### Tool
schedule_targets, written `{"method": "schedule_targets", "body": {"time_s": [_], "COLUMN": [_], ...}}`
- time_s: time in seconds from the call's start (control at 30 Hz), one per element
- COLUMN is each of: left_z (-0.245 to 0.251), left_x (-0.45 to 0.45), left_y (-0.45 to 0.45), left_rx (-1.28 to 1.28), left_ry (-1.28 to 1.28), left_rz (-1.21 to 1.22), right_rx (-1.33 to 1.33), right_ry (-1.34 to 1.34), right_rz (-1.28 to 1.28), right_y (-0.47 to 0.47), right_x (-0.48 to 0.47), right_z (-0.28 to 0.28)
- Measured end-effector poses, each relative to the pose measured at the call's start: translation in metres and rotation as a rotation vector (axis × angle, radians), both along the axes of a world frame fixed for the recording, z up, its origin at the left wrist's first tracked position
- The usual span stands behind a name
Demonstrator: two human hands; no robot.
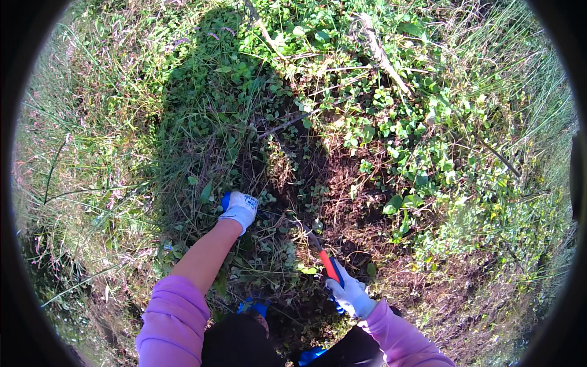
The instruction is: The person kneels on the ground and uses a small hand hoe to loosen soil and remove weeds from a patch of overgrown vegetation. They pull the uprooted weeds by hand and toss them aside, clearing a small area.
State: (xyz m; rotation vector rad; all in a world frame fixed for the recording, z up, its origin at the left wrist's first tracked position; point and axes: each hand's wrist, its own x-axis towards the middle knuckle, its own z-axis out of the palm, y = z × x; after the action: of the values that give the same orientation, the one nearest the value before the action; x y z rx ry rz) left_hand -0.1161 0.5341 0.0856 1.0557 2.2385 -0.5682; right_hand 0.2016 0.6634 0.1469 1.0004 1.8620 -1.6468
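My left hand [239, 211], in a white work glove with a blue palm, is curled down into a tangle of weed stems [215, 183] and appears to grip them. Its fingertips are hidden in the growth. Lower right, my right hand [349, 293], in a matching glove, is wrapped around the red-orange handle [329, 266] of a garden hand tool. The tool's dark metal neck [312, 237] points up and left towards the weeds beside my left hand. Plants hide its working end, so I cannot tell the blade's shape.
Bare brown soil with roots [348, 188] shows right of centre. A thick dead branch [383, 55] and a thinner stick [263, 30] lie at the top among leafy ground cover [412, 133]. Tall grass [541, 101] stands at the right. Blue footwear [254, 306] shows by my dark-clothed legs [238, 341].
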Motion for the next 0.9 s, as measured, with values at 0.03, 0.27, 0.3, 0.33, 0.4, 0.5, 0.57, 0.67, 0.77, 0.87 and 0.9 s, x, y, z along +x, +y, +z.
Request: {"method": "schedule_targets", "body": {"time_s": [0.03,0.27,0.3,0.33,0.4,0.5,0.57,0.67,0.77,0.87,0.9], "left_z": [0.000,0.008,0.010,0.011,0.016,0.028,0.046,0.061,0.060,0.054,0.070], "left_x": [-0.001,0.008,0.007,0.009,0.012,0.016,0.024,0.033,0.040,0.049,0.047], "left_y": [-0.009,-0.015,-0.016,-0.022,-0.036,-0.064,-0.080,-0.106,-0.135,-0.165,-0.161], "left_rx": [0.018,-0.035,-0.030,-0.051,-0.083,-0.095,-0.119,-0.074,-0.121,-0.292,-0.296], "left_ry": [-0.004,0.018,0.032,0.031,0.027,-0.011,-0.015,0.032,0.048,0.140,0.047], "left_rz": [-0.026,-0.069,-0.110,-0.124,-0.157,-0.201,-0.231,-0.181,-0.168,-0.126,-0.119], "right_rx": [-0.046,-0.065,0.103,0.079,-0.133,-0.433,-0.279,-0.055,-0.244,0.006,0.137], "right_ry": [-0.020,0.201,0.275,0.197,0.219,-0.010,0.084,-0.162,0.124,0.247,0.254], "right_rz": [0.010,-0.167,-0.041,0.061,0.065,-0.112,0.027,0.314,-0.014,-0.410,-0.434], "right_y": [0.000,0.014,0.015,0.010,-0.008,-0.036,-0.047,-0.044,-0.039,-0.021,-0.007], "right_x": [0.017,-0.078,-0.099,-0.125,-0.113,-0.022,0.050,0.035,0.019,-0.003,-0.011], "right_z": [0.021,0.028,0.004,0.008,-0.014,0.015,0.028,0.066,0.048,0.029,0.029]}}
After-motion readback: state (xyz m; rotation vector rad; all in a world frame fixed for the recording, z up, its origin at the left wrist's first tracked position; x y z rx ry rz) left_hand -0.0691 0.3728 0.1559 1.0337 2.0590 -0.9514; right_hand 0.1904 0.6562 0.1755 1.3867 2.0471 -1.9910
